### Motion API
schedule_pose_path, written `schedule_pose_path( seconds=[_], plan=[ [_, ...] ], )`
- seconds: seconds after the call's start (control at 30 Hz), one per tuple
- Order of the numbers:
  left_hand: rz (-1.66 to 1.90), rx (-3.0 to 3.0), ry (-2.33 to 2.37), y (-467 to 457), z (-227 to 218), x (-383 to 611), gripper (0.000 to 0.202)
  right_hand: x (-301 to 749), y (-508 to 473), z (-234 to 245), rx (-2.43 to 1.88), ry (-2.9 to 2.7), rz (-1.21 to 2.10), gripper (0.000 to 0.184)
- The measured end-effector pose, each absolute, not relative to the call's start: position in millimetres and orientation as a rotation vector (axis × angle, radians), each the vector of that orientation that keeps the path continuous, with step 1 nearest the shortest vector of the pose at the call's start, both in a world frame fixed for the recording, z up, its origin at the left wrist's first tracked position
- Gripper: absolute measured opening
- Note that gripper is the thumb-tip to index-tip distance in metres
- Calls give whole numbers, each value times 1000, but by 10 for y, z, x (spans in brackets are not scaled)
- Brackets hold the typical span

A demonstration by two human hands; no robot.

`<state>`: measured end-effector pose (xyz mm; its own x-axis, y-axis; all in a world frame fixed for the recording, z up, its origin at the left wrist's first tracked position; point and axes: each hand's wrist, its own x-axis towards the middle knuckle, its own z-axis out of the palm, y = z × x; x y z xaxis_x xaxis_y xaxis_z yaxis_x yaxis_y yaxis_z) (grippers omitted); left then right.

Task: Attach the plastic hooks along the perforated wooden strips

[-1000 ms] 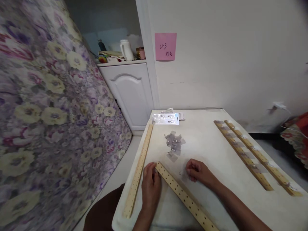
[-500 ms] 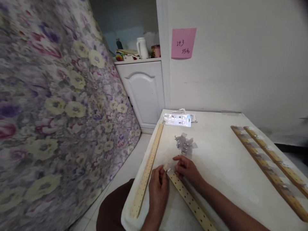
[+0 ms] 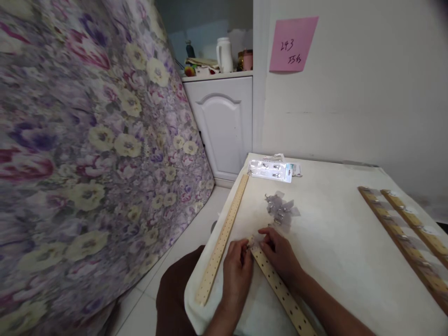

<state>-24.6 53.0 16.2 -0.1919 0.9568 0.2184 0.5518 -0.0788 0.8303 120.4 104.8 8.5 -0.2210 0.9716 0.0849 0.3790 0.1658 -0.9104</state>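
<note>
A perforated wooden strip (image 3: 280, 291) lies slanted on the white table (image 3: 336, 233) in front of me. My left hand (image 3: 238, 266) is curled around the strip's far end. My right hand (image 3: 280, 252) meets it at that same end, fingers pinched on a small clear piece that I cannot make out well. A little pile of clear adhesive hooks (image 3: 280, 208) sits just beyond my fingers. A second perforated strip (image 3: 224, 238) lies along the table's left edge.
Two more wooden strips (image 3: 406, 238) with clear hooks stuck on them lie at the right. A blister pack (image 3: 271, 170) rests at the far edge. A flowered mattress (image 3: 87, 154) leans at the left, a white cabinet (image 3: 224, 126) behind it.
My right hand came in from the right to the strip's far end, where my left hand stays. The view has swung to the left.
</note>
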Motion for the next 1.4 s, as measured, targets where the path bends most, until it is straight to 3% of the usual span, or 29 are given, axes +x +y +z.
schedule_pose_path(
  seconds=[1.23,1.4],
  plan=[
    [1152,1591,1797,543,186,-218,23,1139,1098,16,-1384,-1801,951,25],
    [1150,1619,1790,545,175,-222,24,1135,1104,-20,-1356,-1767,898,33]
  ],
)
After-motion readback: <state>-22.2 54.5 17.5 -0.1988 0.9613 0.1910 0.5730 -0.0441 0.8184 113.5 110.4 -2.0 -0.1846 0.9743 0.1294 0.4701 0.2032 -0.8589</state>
